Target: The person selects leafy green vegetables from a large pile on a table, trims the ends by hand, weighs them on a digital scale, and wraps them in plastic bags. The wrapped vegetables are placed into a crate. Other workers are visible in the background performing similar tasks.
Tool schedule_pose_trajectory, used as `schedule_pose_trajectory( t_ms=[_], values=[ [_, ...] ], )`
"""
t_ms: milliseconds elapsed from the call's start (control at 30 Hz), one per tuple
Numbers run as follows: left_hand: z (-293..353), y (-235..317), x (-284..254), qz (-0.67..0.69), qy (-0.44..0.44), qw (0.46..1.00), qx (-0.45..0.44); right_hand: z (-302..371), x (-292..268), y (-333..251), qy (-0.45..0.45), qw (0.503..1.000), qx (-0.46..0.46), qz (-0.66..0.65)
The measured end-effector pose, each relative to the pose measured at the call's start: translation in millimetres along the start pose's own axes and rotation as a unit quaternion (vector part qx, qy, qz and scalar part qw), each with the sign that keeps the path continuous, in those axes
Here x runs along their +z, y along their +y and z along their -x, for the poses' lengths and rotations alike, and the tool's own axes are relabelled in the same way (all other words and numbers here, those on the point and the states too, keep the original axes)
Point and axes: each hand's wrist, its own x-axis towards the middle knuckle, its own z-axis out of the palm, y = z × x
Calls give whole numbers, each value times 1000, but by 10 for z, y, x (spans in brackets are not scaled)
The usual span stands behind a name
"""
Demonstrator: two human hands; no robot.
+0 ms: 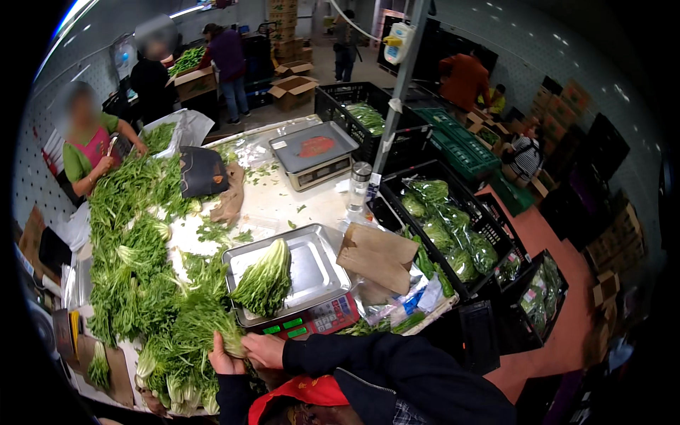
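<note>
A bunch of frilly leafy greens [205,316] is between my hands at the table's near edge. My left hand [225,358] is closed around its pale lower end, thumb up. Against the same pale end, my right hand [264,350] has its fingers curled in; part of its grip is hidden. Just beyond them stands a kitchen-style weighing scale [329,315] with a lit display and a steel tray [319,263]. One head of leafy greens [268,280] lies tilted on the tray's left side. A large heap of loose greens [131,283] spreads left of the scale.
A second scale [314,152], a clear bottle [359,185] and brown cardboard [377,256] sit farther off. Black crates [453,234] of bagged greens line the right side, beside a metal post [402,85]. A co-worker [92,145] handles greens at the far left.
</note>
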Motion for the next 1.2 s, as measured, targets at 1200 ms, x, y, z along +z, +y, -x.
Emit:
schedule_pose_trajectory(
  t_ms=[1200],
  values=[
    [23,277,144,155,-48,986,-38,37,282,625,128,860,160,-468]
  ],
)
